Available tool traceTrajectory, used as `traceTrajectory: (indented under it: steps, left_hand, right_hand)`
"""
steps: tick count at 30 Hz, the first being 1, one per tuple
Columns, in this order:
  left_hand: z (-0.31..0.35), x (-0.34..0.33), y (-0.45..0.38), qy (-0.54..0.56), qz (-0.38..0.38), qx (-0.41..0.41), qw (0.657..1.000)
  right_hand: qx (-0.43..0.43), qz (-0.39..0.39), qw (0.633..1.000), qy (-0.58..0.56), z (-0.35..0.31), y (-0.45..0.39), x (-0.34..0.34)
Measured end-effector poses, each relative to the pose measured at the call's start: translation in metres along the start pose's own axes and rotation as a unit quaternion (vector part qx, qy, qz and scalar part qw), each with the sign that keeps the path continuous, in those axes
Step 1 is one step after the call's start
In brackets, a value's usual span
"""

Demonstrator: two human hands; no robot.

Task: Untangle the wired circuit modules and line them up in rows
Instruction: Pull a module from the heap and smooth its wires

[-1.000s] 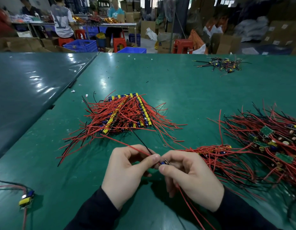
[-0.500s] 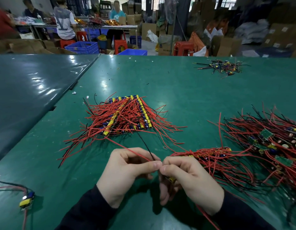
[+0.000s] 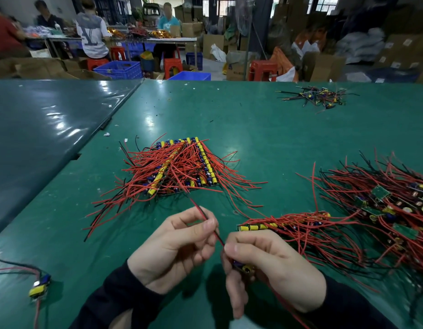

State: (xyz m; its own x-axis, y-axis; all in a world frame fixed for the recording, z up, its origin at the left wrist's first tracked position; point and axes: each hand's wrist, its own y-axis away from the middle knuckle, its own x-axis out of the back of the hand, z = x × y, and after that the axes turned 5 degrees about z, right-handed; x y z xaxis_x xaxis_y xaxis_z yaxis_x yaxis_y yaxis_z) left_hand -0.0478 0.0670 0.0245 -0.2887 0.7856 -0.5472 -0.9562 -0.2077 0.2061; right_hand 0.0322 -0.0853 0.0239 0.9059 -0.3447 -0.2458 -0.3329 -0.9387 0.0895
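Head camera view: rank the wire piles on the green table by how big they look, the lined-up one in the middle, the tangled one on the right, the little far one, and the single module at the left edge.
1. Tangled pile, cut off by the frame
2. Lined-up pile, close to it
3. Far pile, though distance shrinks it
4. Single module

The right hand [image 3: 272, 267] covers most of its circuit module [image 3: 242, 267]; only a yellow-and-blue sliver peeks out. Right of that hand, the tangled pile [image 3: 395, 205] runs off the frame edge. The far scrap pile [image 3: 315, 96] looks like leftover modules, too small to tell.
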Motion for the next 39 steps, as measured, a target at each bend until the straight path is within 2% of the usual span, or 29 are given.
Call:
traceTrajectory:
  steps: [4,7,11,14,17,21,26,34,39]
  left_hand:
    - [0.000,-0.002,-0.003,-0.101,0.038,-0.058,0.992]
    - [-0.002,-0.003,-0.005,-0.122,0.073,-0.088,0.986]
    - [-0.010,-0.006,-0.006,-0.193,0.129,-0.156,0.960]
    - [-0.010,-0.005,-0.008,-0.183,0.155,-0.166,0.956]
    - [-0.004,0.002,-0.009,-0.155,0.180,-0.186,0.953]
    - [-0.006,0.002,-0.010,-0.201,0.183,-0.226,0.935]
    - [-0.002,0.009,-0.013,-0.144,0.211,-0.247,0.935]
    - [-0.002,0.009,-0.013,-0.165,0.237,-0.300,0.909]
    - [-0.001,0.013,-0.014,-0.183,0.252,-0.322,0.894]
  right_hand:
    - [-0.011,0.018,0.999,0.027,0.002,-0.002,0.002]
    - [-0.028,0.053,0.997,0.053,0.004,-0.003,0.002]
    - [-0.014,0.111,0.986,0.122,0.009,-0.003,0.000]
    - [-0.012,0.123,0.984,0.131,0.008,-0.002,-0.001]
    - [-0.022,0.111,0.986,0.121,0.006,-0.002,-0.003]
    - [-0.036,0.098,0.989,0.106,0.009,-0.003,-0.003]
    - [-0.023,0.070,0.994,0.076,0.008,-0.003,-0.004]
    - [-0.007,0.032,0.998,0.058,0.008,-0.003,-0.006]
    - [-0.007,0.038,0.997,0.069,0.008,-0.004,-0.005]
